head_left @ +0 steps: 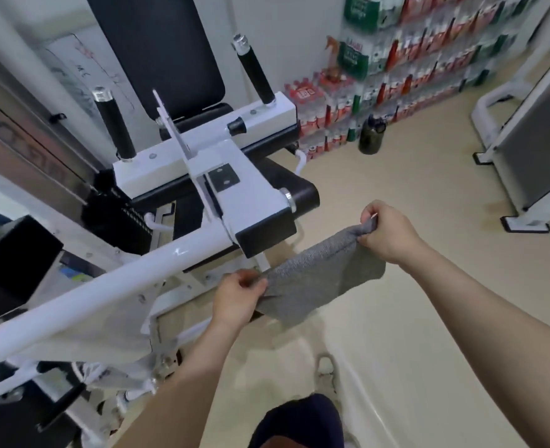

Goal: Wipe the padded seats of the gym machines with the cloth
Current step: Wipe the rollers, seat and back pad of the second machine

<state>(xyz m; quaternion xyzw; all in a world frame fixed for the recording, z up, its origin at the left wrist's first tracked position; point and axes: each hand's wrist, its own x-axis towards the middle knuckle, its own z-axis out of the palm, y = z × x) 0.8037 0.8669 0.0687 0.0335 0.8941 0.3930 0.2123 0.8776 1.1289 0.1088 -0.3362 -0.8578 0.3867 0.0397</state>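
Grey cloth (319,279) is held stretched in the air at the centre of the frame, above the beige floor (429,286), between two bare hands. One end is pinched by the left hand (235,299), at lower centre, between the thumb and curled fingers. The other end is bunched inside the closed fingers of the right hand (386,234), which is placed higher and further right. The cloth hangs slack below the line between the two hands, and a fold is seen across it.

Just up and left of the cloth, a white gym machine (202,156) fills the left half of the frame. Its black padded backrest (163,43) is set upright at the top, and the black padded seat (199,114) is partly hidden beneath a white crossbar. Two black-gripped handles (115,124) rise from that bar. A black roller pad (302,189) is seen at the machine's front end, near the cloth but apart from it. The seat is not touched by the cloth.

Shrink-wrapped packs of bottles (429,59) are stacked against the wall at upper right, with a dark bottle (371,137) set on the floor before them. Part of a second white machine (525,140) is seen at the right edge.
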